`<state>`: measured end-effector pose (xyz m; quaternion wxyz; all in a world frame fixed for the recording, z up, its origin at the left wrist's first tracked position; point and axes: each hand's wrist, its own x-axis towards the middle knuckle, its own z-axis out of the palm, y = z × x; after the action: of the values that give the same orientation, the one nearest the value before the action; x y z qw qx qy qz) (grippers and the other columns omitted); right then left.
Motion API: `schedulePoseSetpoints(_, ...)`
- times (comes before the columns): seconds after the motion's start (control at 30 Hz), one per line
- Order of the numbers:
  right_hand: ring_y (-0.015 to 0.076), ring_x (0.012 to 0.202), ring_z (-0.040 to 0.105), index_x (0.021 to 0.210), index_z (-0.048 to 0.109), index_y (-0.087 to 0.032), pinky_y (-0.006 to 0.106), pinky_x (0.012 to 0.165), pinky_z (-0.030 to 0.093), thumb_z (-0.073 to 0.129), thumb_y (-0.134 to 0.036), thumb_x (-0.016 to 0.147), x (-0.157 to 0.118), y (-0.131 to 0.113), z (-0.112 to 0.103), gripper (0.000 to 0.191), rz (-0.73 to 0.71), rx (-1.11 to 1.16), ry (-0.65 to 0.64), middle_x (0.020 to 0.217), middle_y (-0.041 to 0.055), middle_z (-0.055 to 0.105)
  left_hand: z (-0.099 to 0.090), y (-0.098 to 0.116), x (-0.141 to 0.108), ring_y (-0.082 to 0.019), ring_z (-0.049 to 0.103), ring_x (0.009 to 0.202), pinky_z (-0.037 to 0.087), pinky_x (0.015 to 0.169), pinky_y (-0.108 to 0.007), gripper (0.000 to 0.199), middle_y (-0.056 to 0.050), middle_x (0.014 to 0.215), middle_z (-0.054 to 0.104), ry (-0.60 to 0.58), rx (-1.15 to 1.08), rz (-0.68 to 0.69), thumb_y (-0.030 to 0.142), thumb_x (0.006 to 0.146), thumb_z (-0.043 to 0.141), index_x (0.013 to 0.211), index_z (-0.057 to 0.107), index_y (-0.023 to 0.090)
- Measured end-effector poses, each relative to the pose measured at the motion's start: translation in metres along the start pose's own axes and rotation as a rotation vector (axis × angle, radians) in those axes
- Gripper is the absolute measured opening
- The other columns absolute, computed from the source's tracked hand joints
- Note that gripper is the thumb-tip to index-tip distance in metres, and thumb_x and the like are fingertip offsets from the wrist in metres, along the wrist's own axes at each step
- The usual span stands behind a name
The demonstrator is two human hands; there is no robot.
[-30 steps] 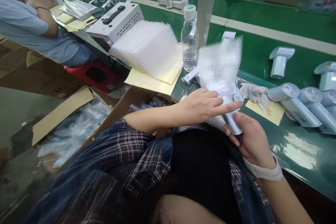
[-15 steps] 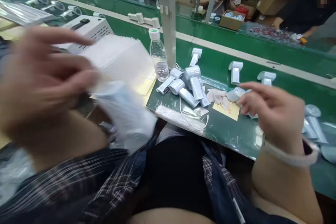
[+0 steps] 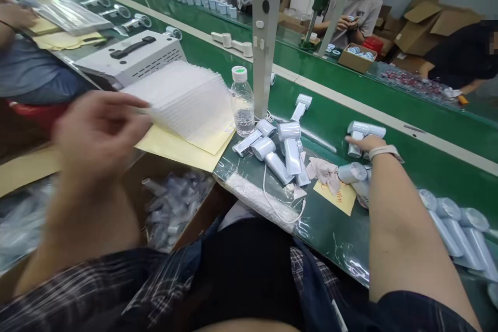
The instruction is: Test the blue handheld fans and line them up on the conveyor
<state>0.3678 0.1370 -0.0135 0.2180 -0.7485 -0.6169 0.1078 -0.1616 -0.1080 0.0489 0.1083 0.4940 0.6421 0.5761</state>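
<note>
My left hand (image 3: 103, 132) is blurred in front of the stack of white foam pouches (image 3: 187, 96). Its index finger stretches toward the stack's near edge, apart from the thumb, and nothing shows between them. Out on the green belt, my right hand (image 3: 371, 143) has its fingers over pale blue, plastic-wrapped handhelds shaped like small hair dryers. One finger crosses the handle of the left handheld (image 3: 355, 148). The right handheld (image 3: 375, 130) lies against it, its handle hidden under my hand. Several more handhelds (image 3: 290, 153) lie heaped on the bench.
A water bottle (image 3: 244, 104) stands beside a metal post (image 3: 266, 31). Below the bench edge, a carton (image 3: 200, 218) holds clear plastic-wrapped pieces. A white machine (image 3: 132, 57) stands behind the stack. More handhelds (image 3: 453, 218) lie at the right. Co-workers sit across the belt and at far left.
The white pouch hanging below my left hand is gone from view. My right hand has reached forward onto the belt, and two handhelds that lay apart there are now together.
</note>
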Motion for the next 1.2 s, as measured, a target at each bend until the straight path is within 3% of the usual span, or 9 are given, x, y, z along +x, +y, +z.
schedulePoseSetpoints(0.1,0.0229,0.099,0.074,0.107,0.076,-0.010,0.041,0.088,0.060,0.070,-0.051,0.104,-0.003,-0.017,-0.006,0.041,0.043,-0.089,-0.071,0.108,0.0095,0.074,0.086,0.010,-0.020,-0.006,0.056,0.060,0.044,0.058,-0.021,0.008,0.009,0.067,0.068,-0.460,-0.267,0.122,0.024,0.087,0.078,0.095,0.077,0.025)
schedulePoseSetpoints(0.23,0.0317,0.090,0.070,0.080,0.076,-0.010,0.047,0.078,0.044,0.077,-0.061,0.091,-0.050,-0.040,-0.043,0.053,-0.010,-0.198,-0.090,0.084,0.0133,0.071,0.190,0.033,-0.066,-0.018,0.077,0.096,0.062,0.089,-0.036,0.034,-0.007,0.104,0.082,-1.122,-0.711,-0.153,0.052,0.098,0.072,0.114,0.077,0.022)
schedulePoseSetpoints(0.4,0.0424,0.111,0.067,0.101,0.082,-0.012,0.056,0.091,0.052,0.075,-0.067,0.090,-0.171,-0.067,-0.050,0.056,-0.569,-0.342,0.079,0.121,0.0281,0.069,0.266,0.062,-0.108,-0.034,0.059,0.151,0.054,0.119,-0.044,0.075,-0.013,0.151,0.069,-0.916,-1.378,-0.549,0.072,0.068,0.094,0.122,0.075,0.024)
schedulePoseSetpoints(0.5,0.0512,0.130,0.062,0.140,0.073,-0.014,0.069,0.103,0.051,0.063,-0.074,0.094,-0.229,-0.061,-0.039,0.076,-0.618,-0.189,0.051,0.155,0.0329,0.054,0.273,0.063,-0.118,-0.035,0.067,0.142,0.053,0.122,-0.049,0.055,-0.013,0.130,0.080,-0.853,-1.441,-0.749,0.063,0.083,0.088,0.113,0.077,0.018)
schedulePoseSetpoints(0.57,0.0431,0.120,0.070,0.156,0.058,-0.023,0.063,0.099,0.057,0.055,-0.076,0.097,-0.251,-0.050,-0.027,0.080,-0.464,0.088,-0.063,0.149,0.0256,0.063,0.269,0.053,-0.118,-0.034,0.074,0.131,0.057,0.118,-0.048,0.050,-0.013,0.113,0.083,-0.885,-1.380,-0.872,0.063,0.087,0.083,0.101,0.077,0.016)
schedulePoseSetpoints(0.7,0.0285,0.069,0.067,0.110,0.065,-0.021,0.044,0.067,0.056,0.055,-0.061,0.095,-0.268,-0.040,0.019,0.044,-0.048,0.305,-0.120,0.074,0.0076,0.066,0.258,0.026,-0.110,-0.031,0.078,0.117,0.066,0.100,-0.044,0.068,-0.009,0.095,0.080,-0.930,-1.273,-0.808,0.086,0.078,0.077,0.084,0.073,0.017)
schedulePoseSetpoints(0.8,0.0284,0.078,0.068,0.083,0.058,-0.024,0.041,0.072,0.055,0.065,-0.051,0.086,-0.277,-0.049,0.051,0.028,-0.103,0.285,-0.204,0.079,0.0104,0.068,0.251,0.018,-0.102,-0.034,0.075,0.122,0.066,0.099,-0.044,0.082,-0.008,0.097,0.079,-0.867,-1.233,-0.587,0.097,0.058,0.080,0.080,0.069,0.019)
schedulePoseSetpoints(0.93,0.0226,0.073,0.074,0.102,0.068,-0.023,0.035,0.070,0.060,0.065,-0.052,0.093,-0.287,-0.061,0.049,0.031,-0.131,0.576,-0.428,0.081,0.0065,0.077,0.241,0.022,-0.093,-0.037,0.070,0.133,0.062,0.108,-0.046,0.092,-0.011,0.114,0.079,-0.833,-1.251,-0.436,0.102,0.044,0.079,0.080,0.067,0.019)
schedulePoseSetpoints(1.2,0.0178,0.051,0.067,0.073,0.076,-0.020,0.029,0.053,0.058,0.086,-0.052,0.088,-0.294,-0.082,0.048,0.036,-0.118,0.937,-0.346,0.056,0.0018,0.068,0.237,0.027,-0.089,-0.035,0.071,0.130,0.062,0.106,-0.052,0.086,-0.016,0.123,0.076,-0.853,-1.431,-0.764,0.104,0.077,0.052,0.083,0.062,0.019)
